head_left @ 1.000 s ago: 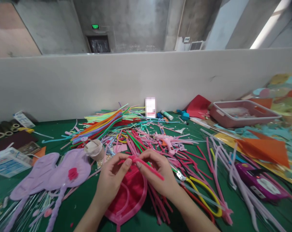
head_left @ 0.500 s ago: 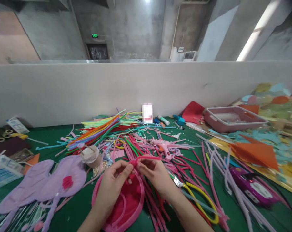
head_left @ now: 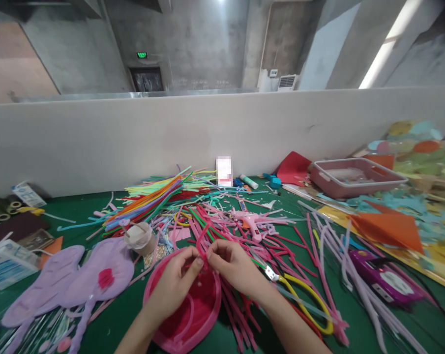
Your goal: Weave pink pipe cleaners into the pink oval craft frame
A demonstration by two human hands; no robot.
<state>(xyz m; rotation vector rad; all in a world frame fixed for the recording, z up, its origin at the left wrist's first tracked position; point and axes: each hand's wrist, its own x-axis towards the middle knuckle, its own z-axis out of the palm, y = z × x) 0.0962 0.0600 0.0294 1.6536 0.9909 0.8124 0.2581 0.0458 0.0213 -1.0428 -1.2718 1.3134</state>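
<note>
My left hand and my right hand meet fingertip to fingertip, both pinching a pink pipe cleaner. One end of it sticks up beyond the fingers; the pinched part is mostly hidden. Below them lies a round, deep-pink piece with a raised fuzzy rim, partly covered by my left hand and forearm. A thin, lighter pink strand curves across its face. Close to my right forearm are yellow-handled scissors or pliers, amid pink pipe cleaners.
To the left is a lilac butterfly-like shape beside a small cup. Multicoloured pipe cleaners are heaped behind. A pink glue gun lies beyond my right hand. Further right are a purple device and a pink tray.
The pipe cleaner's free end, which lay to the right above my right hand, now points upward. My hands stay together at nearly the same spot, and the view has shifted slightly.
</note>
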